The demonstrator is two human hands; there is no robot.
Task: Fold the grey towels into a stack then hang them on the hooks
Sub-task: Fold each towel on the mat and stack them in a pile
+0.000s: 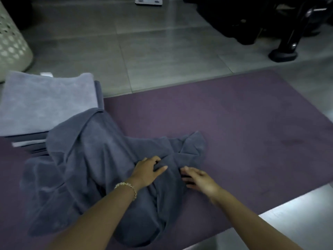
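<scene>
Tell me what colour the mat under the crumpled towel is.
The mat is dark purple, a plain plum shade with no pattern; the head view shows it best.

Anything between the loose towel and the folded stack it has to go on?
Nothing visible. The towel laps onto the stack's near corner; the left hand grips it, and the right hand rests at its edge.

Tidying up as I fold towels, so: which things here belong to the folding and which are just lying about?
Job: crumpled grey towel, folded towel stack, left hand, right hand, purple mat.
Lying about: perforated laundry basket, black stand, white plate.
</scene>
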